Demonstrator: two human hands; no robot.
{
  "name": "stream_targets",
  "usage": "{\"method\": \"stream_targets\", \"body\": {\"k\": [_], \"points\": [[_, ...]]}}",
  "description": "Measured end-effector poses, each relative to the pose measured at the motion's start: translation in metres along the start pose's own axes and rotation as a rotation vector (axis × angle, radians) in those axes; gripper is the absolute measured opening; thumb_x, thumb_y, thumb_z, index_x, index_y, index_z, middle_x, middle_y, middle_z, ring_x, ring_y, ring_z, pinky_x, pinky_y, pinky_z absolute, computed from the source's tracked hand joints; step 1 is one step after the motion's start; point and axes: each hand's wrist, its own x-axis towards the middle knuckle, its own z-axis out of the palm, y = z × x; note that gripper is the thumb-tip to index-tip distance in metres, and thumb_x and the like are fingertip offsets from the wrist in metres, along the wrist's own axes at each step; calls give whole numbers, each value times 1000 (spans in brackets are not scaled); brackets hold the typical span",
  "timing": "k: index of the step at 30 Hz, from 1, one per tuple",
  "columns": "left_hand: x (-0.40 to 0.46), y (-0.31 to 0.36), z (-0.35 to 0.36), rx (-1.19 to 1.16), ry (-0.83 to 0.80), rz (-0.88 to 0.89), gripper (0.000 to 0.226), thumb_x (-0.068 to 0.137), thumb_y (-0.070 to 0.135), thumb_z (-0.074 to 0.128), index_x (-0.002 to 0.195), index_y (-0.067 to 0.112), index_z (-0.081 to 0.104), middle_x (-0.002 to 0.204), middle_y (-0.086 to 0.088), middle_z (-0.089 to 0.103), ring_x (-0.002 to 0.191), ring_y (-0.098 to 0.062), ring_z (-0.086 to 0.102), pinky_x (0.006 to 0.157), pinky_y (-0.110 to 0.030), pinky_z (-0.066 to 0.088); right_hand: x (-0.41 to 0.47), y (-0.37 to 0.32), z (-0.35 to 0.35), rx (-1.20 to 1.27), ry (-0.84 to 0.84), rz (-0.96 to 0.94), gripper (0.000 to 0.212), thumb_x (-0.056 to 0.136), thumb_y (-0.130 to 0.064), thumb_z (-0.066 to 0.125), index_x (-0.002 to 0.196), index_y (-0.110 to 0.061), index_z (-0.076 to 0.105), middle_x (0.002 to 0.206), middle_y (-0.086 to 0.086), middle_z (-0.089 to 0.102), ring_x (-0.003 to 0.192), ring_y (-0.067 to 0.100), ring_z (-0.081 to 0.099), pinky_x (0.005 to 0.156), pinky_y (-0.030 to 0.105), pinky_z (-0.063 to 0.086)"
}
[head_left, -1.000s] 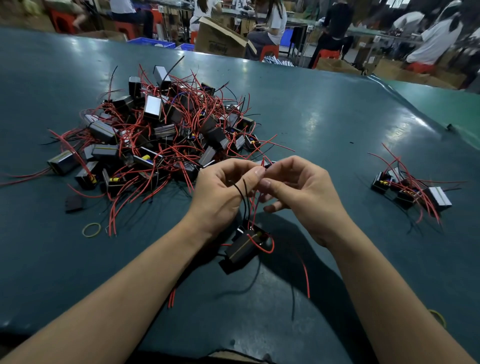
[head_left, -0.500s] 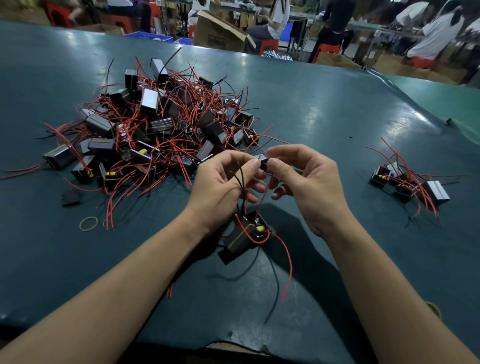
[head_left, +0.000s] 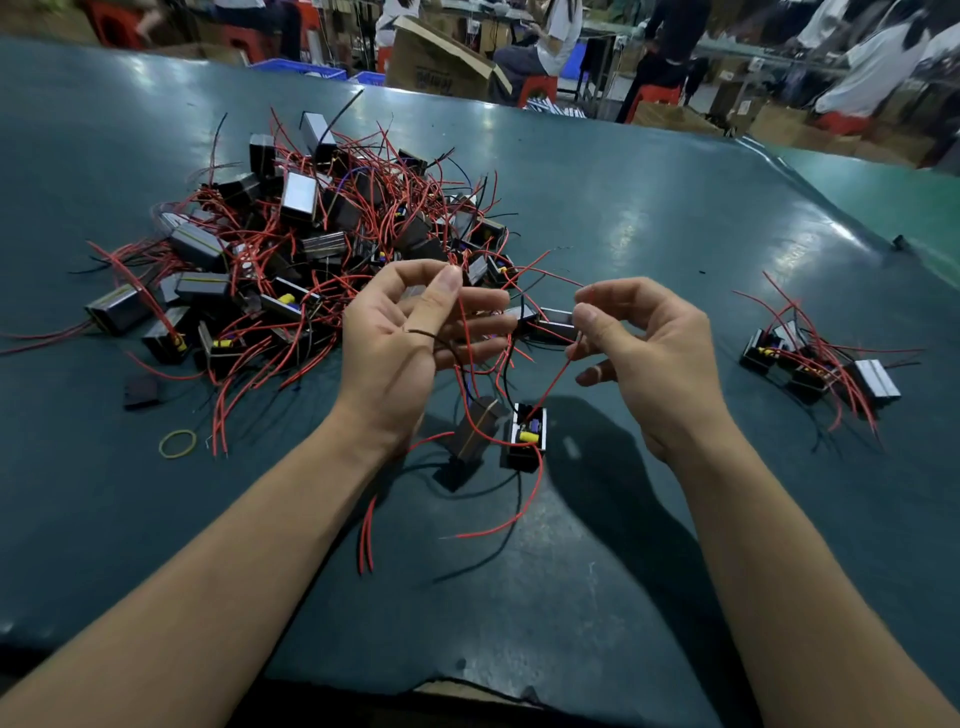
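Note:
Two small black modules hang by their red and black wires just above the green table (head_left: 649, 218): one closed box (head_left: 475, 428) and one open module (head_left: 525, 434) showing yellow parts. My left hand (head_left: 410, 343) is raised, palm up, pinching red wires between thumb and forefinger, with a dark wire across the palm. My right hand (head_left: 644, 345) pinches a red wire that runs down to the open module. The hands are apart, the wires spread between them.
A big tangled pile of black modules with red wires (head_left: 311, 249) lies at the left. A small bundle of modules (head_left: 815, 364) sits at the right. A yellow rubber band (head_left: 177, 443) lies near the pile. People, cardboard boxes and red stools stand beyond the table's far edge.
My hands were together with fingertips meeting over the wires. They have now pulled apart, spreading the wires, and a second module, open with yellow parts, hangs beside the first.

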Motion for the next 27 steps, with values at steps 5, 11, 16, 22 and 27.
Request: {"method": "stream_targets", "body": {"k": [5,11,16,22,27], "points": [[-1,1,0,74,-16,9,7,98,7,52,92,9,55,81,-12,75,64,-21,70,54,-28,55,-1,-3,0,90,16,-25,7,90,-8,67,86,-12,69,68,2,63,55,14,57,42,22,40],[-3,-5,10,33,-58,-211,8,97,8,50,91,9,55,88,-11,72,71,-19,69,59,-29,58,-6,-6,8,241,-114,-69,15,91,2,60,96,-11,67,75,9,60,53,19,60,46,23,46],[-7,-3,9,58,-142,-312,9,87,16,62,91,8,62,87,-6,74,74,-16,73,42,-22,50,-7,-7,10,248,-122,-64,15,90,3,62,95,-10,67,74,4,69,56,20,65,51,24,52],[-9,-5,9,214,-133,-259,20,75,26,70,89,12,66,72,-3,70,52,-15,64,39,-18,43,-10,-7,14,200,-130,-71,8,90,3,62,90,-5,66,75,9,72,61,24,70,51,27,54],[-10,-9,8,322,-91,-68,3,86,8,69,87,6,69,70,-14,69,40,-8,48,39,-14,36,-10,-5,11,62,-130,-134,7,90,-1,64,90,-6,69,77,11,73,63,23,71,50,25,53]]}}
